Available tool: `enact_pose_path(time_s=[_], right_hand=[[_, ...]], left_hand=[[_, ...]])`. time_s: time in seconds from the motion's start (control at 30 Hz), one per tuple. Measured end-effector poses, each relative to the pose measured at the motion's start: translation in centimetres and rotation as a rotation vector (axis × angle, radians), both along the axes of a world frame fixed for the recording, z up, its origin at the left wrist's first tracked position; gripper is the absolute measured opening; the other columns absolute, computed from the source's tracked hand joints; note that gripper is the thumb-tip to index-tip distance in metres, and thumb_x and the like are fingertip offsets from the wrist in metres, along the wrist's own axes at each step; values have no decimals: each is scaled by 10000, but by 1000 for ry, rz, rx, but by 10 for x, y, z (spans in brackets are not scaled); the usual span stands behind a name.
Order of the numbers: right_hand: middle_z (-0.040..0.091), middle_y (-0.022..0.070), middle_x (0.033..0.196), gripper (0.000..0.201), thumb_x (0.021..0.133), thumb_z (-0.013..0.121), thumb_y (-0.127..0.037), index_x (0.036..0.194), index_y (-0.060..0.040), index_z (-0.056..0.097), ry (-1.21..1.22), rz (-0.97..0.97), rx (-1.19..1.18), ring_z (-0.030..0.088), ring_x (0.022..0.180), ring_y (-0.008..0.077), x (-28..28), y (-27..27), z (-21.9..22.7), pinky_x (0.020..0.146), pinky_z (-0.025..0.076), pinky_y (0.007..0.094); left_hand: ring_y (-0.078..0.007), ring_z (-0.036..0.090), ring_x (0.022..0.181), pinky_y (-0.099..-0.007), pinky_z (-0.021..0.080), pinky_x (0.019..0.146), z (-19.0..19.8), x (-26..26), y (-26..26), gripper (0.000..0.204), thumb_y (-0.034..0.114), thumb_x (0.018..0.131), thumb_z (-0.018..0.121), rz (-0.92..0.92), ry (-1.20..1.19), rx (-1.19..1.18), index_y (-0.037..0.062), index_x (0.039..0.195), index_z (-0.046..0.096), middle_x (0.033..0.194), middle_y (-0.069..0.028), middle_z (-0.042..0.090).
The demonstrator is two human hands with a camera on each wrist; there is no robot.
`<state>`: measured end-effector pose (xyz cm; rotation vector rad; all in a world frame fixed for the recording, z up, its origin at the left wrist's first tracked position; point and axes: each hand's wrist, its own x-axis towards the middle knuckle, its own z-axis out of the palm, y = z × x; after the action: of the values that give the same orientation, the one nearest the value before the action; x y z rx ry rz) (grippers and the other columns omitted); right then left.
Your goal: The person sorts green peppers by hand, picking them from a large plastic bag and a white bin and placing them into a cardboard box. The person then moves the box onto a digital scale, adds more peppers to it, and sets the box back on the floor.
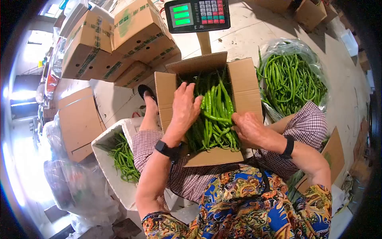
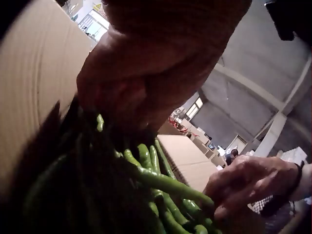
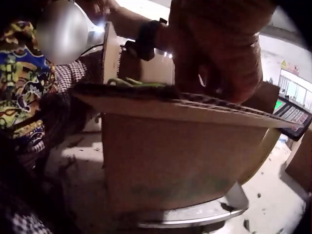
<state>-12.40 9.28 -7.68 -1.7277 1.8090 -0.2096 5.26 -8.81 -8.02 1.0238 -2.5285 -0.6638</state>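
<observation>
In the head view an open cardboard box [image 1: 245, 85] holds long green peppers [image 1: 217, 101]. The left hand [image 1: 185, 105] lies over the peppers on the box's left side, fingers spread and slightly bent. At the right side, the right hand [image 1: 250, 128] pinches the end of one pepper [image 1: 217, 117] that lies crosswise over the others. The left wrist view shows that pepper [image 2: 170, 185] running to the fingers of the right hand [image 2: 248, 185]. In the right wrist view the right hand [image 3: 219, 58] is above the box flap [image 3: 195, 105]; its fingertips are hidden.
A scale display [image 1: 199, 15] stands beyond the box, whose base rests on a metal platform [image 3: 195, 214]. A plastic bag of peppers [image 1: 294, 79] is at the right, a white foam box [image 1: 104, 147] with peppers at the left. Stacked cartons [image 1: 139, 30] stand at the upper left.
</observation>
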Motion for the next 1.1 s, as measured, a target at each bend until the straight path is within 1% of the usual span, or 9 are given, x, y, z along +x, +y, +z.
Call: enact_pose_path(time_s=[0.03, 0.1, 0.23, 0.4, 0.7, 0.8, 0.87, 0.97, 1.1], right_hand=[[607, 176, 727, 269, 812, 675, -148, 984, 25, 565, 2, 4, -5, 602, 680, 393, 5, -5, 14, 613, 497, 425], [593, 190, 662, 230, 799, 675, -121, 912, 28, 542, -582, -250, 257, 592, 653, 422, 18, -10, 46, 589, 478, 451], [617, 204, 710, 229, 799, 671, -111, 846, 25, 493, -239, -154, -72, 618, 716, 401, 30, 4, 3, 575, 454, 468], [537, 208, 921, 339, 771, 717, -166, 973, -14, 491, 41, -38, -250, 583, 726, 425, 39, 4, 27, 612, 477, 508], [582, 260, 903, 178, 762, 573, -1, 928, 47, 529, -45, 54, 18, 632, 749, 426, 37, -8, 14, 630, 524, 502], [579, 252, 902, 329, 774, 705, -133, 960, 36, 492, -67, 81, 61, 610, 782, 443, 37, -6, 18, 663, 509, 502], [593, 266, 865, 257, 765, 652, -81, 931, 50, 505, -101, 33, 32, 615, 777, 456, 43, 2, 19, 655, 511, 509], [613, 281, 809, 193, 754, 611, -59, 883, 62, 537, -170, -73, 5, 621, 781, 464, 42, 15, 5, 663, 510, 518], [627, 223, 757, 228, 780, 669, -181, 826, 21, 572, -316, -62, 97, 625, 805, 412, 34, 7, 12, 713, 488, 492]], left_hand=[[-427, 477, 1125, -492, 409, 954, -2, -1, 3, 441, 165, 820, 658, -39, 4, -29, -14, 1200, 523, 1209, -261, 512], [-437, 448, 1162, -507, 398, 963, -7, -6, 13, 482, 186, 826, 664, -79, 14, -56, -17, 1229, 493, 1252, -265, 481], [-424, 326, 1285, -543, 333, 965, -9, -20, 37, 618, 368, 843, 662, -120, -188, -127, -2, 1287, 442, 1354, -229, 389], [-416, 292, 1320, -531, 259, 1013, -7, -22, 31, 639, 472, 855, 617, -112, -189, -285, 111, 1354, 450, 1424, -181, 368], [-397, 417, 1158, -502, 325, 943, -27, -29, 42, 644, 561, 862, 552, -101, -192, -234, 130, 1335, 477, 1258, -189, 481], [-386, 435, 1127, -488, 341, 915, -27, -29, 36, 646, 562, 849, 568, -100, -194, -231, 117, 1311, 494, 1214, -188, 506], [-385, 437, 1110, -486, 343, 916, -32, -26, 33, 653, 563, 843, 573, -116, -167, -230, 114, 1311, 497, 1185, -192, 511], [-402, 356, 1257, -510, 310, 982, -16, -24, 27, 633, 516, 858, 581, -147, -281, -6, 133, 1348, 463, 1381, -175, 411], [-411, 333, 1281, -530, 287, 1013, -23, -15, 21, 639, 453, 885, 577, -189, -221, -64, 119, 1398, 390, 1358, -146, 435]])
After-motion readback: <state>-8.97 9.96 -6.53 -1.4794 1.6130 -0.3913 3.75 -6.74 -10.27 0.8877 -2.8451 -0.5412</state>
